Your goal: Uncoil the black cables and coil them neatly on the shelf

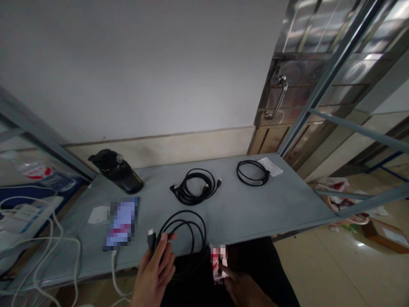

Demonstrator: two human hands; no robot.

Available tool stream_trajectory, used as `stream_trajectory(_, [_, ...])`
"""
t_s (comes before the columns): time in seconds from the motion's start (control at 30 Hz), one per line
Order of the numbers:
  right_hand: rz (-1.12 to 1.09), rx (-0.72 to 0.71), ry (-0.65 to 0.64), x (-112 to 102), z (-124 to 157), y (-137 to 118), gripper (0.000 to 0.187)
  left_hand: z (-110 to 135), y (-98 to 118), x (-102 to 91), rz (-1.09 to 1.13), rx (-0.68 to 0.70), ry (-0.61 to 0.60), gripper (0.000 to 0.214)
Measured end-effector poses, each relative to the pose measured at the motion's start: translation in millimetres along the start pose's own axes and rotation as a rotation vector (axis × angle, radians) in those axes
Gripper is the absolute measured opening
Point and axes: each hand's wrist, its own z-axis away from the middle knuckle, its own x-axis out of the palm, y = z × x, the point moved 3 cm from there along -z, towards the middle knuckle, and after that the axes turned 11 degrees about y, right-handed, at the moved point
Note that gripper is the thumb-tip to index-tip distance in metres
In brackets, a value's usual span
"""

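My left hand (156, 268) is closed round a coiled black cable (188, 221) at the table's front edge, and the cable's connector (151, 238) points up past my fingers. My right hand (243, 285) is over my lap, with one finger stretched out onto the lit screen of a small device (219, 262), which looks like a phone; its picture is blurred out. My other fingers on that side are dim and partly hidden. A second coiled black cable (194, 187) lies mid-table, and a thinner cable coil (252, 173) rests at the right by a white slip (271, 166).
On the left of the grey table (255, 213) are a black bottle (119, 172), a phone with a lit screen (123, 224) and a white card (97, 214). White cords (51, 238) hang at the far left. Metal frame posts (329, 76) rise at both ends.
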Motion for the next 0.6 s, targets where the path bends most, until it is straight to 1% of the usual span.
stream_trajectory(0.03, [0.005,0.066,-0.085,10,2,11,0.046,4,0,-0.1,-0.015,0.004,-0.011,0.050])
stream_trajectory(0.07, [0.005,0.105,-0.144,16,2,18,0.048,8,0,0.1,-0.029,0.012,-0.023,0.053])
stream_trajectory(0.13, [0.022,0.130,-0.214,21,-2,25,0.049,21,1,-0.1,-0.033,0.032,-0.052,0.058])
stream_trajectory(0.17, [0.046,0.143,-0.224,22,-6,27,0.051,27,2,-1.2,-0.016,0.042,-0.053,0.058])
stream_trajectory(0.2, [0.075,0.174,-0.214,21,-11,29,0.055,32,3,-3.1,0.015,0.049,-0.043,0.057])
stream_trajectory(0.27, [0.112,0.262,-0.138,17,-19,33,0.068,39,8,-5.9,0.128,0.074,-0.019,0.055])
stream_trajectory(0.33, [0.081,0.323,-0.033,12,-25,37,0.075,42,16,-2.4,0.287,0.122,-0.057,0.055])
stream_trajectory(0.4, [0.010,0.343,0.040,9,-27,38,0.073,41,26,9.3,0.431,0.182,-0.146,0.060])
stream_trajectory(0.47, [-0.054,0.333,0.070,6,-26,36,0.068,38,34,25.8,0.500,0.228,-0.211,0.062])
stream_trajectory(0.53, [-0.107,0.329,0.083,3,-25,33,0.062,35,39,42.8,0.513,0.243,-0.251,0.057])
stream_trajectory(0.6, [-0.166,0.318,0.117,-2,-23,27,0.052,32,39,57.2,0.519,0.210,-0.288,0.050])
